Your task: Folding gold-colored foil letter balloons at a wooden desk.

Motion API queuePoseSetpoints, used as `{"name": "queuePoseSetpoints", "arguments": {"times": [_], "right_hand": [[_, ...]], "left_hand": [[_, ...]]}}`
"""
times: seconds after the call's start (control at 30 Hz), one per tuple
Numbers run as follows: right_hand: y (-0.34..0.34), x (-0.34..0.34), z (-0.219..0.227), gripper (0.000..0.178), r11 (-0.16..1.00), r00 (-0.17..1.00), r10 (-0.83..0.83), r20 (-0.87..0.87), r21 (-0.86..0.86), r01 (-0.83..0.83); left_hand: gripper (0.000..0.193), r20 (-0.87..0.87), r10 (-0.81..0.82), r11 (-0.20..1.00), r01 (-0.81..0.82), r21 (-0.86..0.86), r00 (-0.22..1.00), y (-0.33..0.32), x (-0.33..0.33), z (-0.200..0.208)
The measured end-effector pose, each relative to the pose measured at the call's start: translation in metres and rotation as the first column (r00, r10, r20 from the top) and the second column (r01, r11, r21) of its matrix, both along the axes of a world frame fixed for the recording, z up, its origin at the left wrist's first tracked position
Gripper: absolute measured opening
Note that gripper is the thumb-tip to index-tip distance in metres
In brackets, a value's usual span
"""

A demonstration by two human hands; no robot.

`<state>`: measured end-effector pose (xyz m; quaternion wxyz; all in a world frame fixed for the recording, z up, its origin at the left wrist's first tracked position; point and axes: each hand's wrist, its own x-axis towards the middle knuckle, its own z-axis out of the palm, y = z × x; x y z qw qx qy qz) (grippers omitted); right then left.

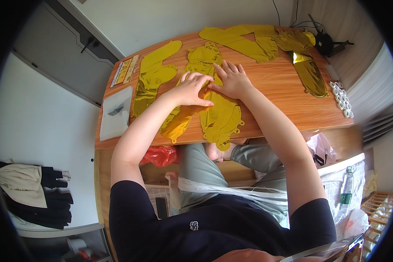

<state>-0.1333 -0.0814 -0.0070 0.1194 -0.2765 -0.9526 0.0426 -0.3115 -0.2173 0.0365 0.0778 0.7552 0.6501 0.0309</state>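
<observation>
Spreads right hand (235, 83) over gold foil (225, 115) directly beneath. Arches left hand (192, 91) just beside it over the same foil; cannot tell whether pinching. Shows bent gold piece (222, 38) beyond right hand, on wooden table (277, 83).

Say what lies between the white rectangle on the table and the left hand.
The head view shows a gold foil piece, then some wooden tabletop.

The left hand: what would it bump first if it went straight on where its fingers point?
The left hand would probably bump the right hand first, near its thumb, though depth is hard to judge.
</observation>
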Motion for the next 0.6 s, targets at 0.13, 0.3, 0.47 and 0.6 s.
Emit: {"name": "queuePoseSetpoints", "arguments": {"times": [0.13,0.3,0.47,0.6], "right_hand": [[-0.0016,-0.0006,0.0021,0.095,1.000,1.000,0.000,0.000,-0.004,0.000],[-0.0027,0.0000,0.0036,0.096,1.000,1.000,0.000,0.013,-0.003,0.000],[-0.0036,0.0006,0.0024,0.095,1.000,1.000,-0.001,0.006,-0.001,0.001],[-0.0032,-0.0002,0.0012,0.095,1.000,1.000,0.006,-0.003,0.002,-0.006]], "left_hand": [[0.093,-0.145,-0.096,0.990,0.109,0.089,0.985,-0.0015,-0.0027,-0.0048],[0.107,-0.296,-0.139,0.971,0.188,0.146,0.945,0.0046,-0.0065,-0.0065],[0.110,-0.299,-0.141,0.977,0.181,0.112,0.944,0.0070,-0.0046,-0.0019],[0.114,-0.281,-0.135,0.984,0.163,0.076,0.950,0.0055,-0.0033,0.0009]]}}
